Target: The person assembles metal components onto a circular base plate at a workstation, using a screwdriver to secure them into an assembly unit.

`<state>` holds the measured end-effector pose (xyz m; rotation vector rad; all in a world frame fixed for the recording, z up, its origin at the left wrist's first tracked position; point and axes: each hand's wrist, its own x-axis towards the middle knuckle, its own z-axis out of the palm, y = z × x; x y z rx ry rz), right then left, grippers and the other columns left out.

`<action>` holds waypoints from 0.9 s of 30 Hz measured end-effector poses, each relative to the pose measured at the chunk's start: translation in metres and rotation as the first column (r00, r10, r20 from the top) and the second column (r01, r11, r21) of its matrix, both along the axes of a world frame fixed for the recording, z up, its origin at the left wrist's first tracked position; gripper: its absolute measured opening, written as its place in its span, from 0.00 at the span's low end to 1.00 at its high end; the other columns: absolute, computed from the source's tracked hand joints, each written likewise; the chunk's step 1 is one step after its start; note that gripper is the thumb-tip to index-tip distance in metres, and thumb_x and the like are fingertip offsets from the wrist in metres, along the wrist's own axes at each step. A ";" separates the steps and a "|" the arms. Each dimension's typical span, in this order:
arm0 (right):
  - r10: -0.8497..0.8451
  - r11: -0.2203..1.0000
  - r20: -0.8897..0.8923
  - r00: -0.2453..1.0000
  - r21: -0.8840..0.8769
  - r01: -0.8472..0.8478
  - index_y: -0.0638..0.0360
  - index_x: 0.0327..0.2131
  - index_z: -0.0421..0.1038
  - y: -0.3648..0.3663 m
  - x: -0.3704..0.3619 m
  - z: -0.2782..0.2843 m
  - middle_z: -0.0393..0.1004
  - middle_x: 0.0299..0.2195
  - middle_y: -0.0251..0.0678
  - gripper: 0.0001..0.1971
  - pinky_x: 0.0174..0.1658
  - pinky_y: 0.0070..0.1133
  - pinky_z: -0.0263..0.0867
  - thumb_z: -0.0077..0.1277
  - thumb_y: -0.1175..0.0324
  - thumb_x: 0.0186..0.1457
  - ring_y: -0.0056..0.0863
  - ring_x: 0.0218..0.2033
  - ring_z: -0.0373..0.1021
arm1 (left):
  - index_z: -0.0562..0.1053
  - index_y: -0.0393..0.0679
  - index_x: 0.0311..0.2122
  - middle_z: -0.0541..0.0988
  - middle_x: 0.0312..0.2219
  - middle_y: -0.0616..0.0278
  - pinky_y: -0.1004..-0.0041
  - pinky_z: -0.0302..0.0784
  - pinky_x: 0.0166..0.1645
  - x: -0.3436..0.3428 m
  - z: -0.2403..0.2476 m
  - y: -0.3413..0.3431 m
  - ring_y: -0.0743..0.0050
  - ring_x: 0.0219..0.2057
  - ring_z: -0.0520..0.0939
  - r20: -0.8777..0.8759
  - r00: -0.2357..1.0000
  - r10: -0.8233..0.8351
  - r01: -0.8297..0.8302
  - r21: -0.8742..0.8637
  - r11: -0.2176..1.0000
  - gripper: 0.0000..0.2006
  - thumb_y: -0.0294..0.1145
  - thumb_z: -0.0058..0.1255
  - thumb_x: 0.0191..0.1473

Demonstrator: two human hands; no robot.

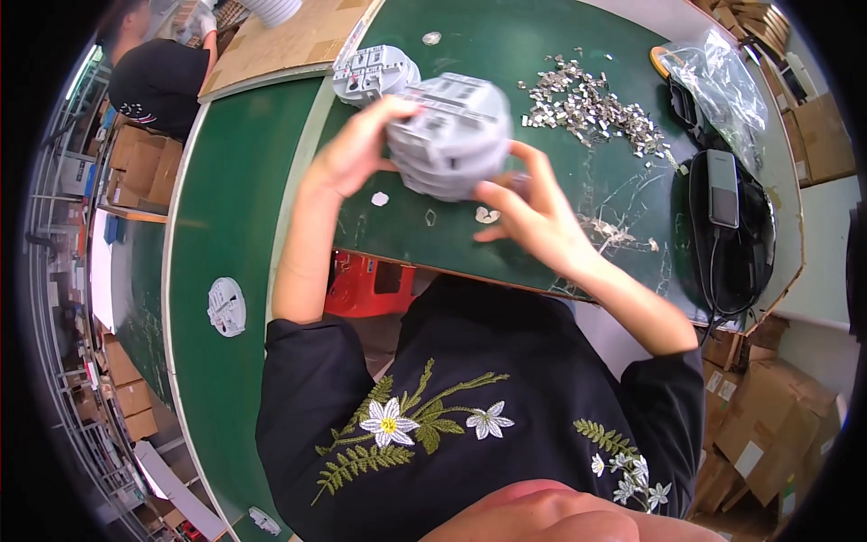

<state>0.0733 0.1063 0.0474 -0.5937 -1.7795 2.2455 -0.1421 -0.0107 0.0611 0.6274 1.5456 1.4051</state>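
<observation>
My left hand is closed on the left side of a stack of round grey plastic parts, tilted and blurred by motion above the green table. My right hand is at the stack's right edge, thumb and forefinger against it and a lower finger stretched out. A brownish blur shows between those fingers; I cannot make out what it is. Just behind my left hand, more round grey plastic parts rest on the table. Below the stack lie a small white scrap and a pale curved piece.
Small metal pieces lie heaped at the back right. Farther right are a clear plastic bag and a black case with a grey power bank. One grey round part lies on the left green surface. A co-worker is at the upper left.
</observation>
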 end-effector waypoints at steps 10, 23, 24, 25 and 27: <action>0.222 0.975 0.127 0.967 -0.054 -0.216 0.69 0.60 0.51 0.007 -0.036 -0.020 0.72 0.41 0.43 0.29 0.33 0.25 0.78 0.50 0.68 0.61 0.18 0.23 0.62 | 0.71 0.32 0.52 0.72 0.53 0.43 0.63 0.68 0.55 -0.038 0.015 -0.017 0.55 0.50 0.74 -0.580 0.815 0.016 -0.101 -0.115 0.988 0.35 0.55 0.55 0.50; -0.243 0.488 0.338 0.909 0.853 -0.186 0.61 0.41 0.75 0.109 0.017 -0.016 0.75 0.36 0.41 0.11 0.28 0.23 0.70 0.53 0.73 0.53 0.24 0.28 0.70 | 0.70 0.34 0.50 0.74 0.49 0.47 0.64 0.70 0.55 0.021 0.032 0.016 0.53 0.46 0.75 -0.952 0.211 0.223 -0.282 0.159 0.946 0.37 0.48 0.69 0.39; -0.359 0.309 0.259 0.897 0.940 -0.147 0.60 0.41 0.75 0.118 0.017 -0.027 0.75 0.35 0.40 0.12 0.29 0.25 0.69 0.53 0.73 0.52 0.27 0.28 0.70 | 0.70 0.34 0.49 0.73 0.49 0.48 0.63 0.71 0.54 0.023 0.031 0.016 0.52 0.46 0.74 -0.917 0.172 0.359 -0.257 0.310 0.915 0.37 0.47 0.71 0.37; -0.361 0.312 0.268 0.893 0.937 -0.155 0.60 0.41 0.75 0.117 0.018 -0.032 0.75 0.35 0.40 0.12 0.29 0.25 0.69 0.53 0.73 0.52 0.27 0.28 0.70 | 0.68 0.36 0.52 0.72 0.50 0.48 0.62 0.70 0.55 0.031 0.029 0.016 0.52 0.48 0.73 -0.895 0.197 0.399 -0.175 0.369 0.913 0.39 0.44 0.72 0.36; -0.316 0.241 0.172 0.933 0.966 -0.097 0.59 0.41 0.76 0.115 0.020 -0.040 0.74 0.34 0.39 0.12 0.31 0.25 0.68 0.53 0.74 0.52 0.30 0.28 0.70 | 0.66 0.37 0.55 0.70 0.51 0.49 0.61 0.69 0.56 0.059 0.023 0.018 0.51 0.50 0.72 -0.870 0.238 0.432 -0.090 0.423 0.902 0.41 0.41 0.73 0.34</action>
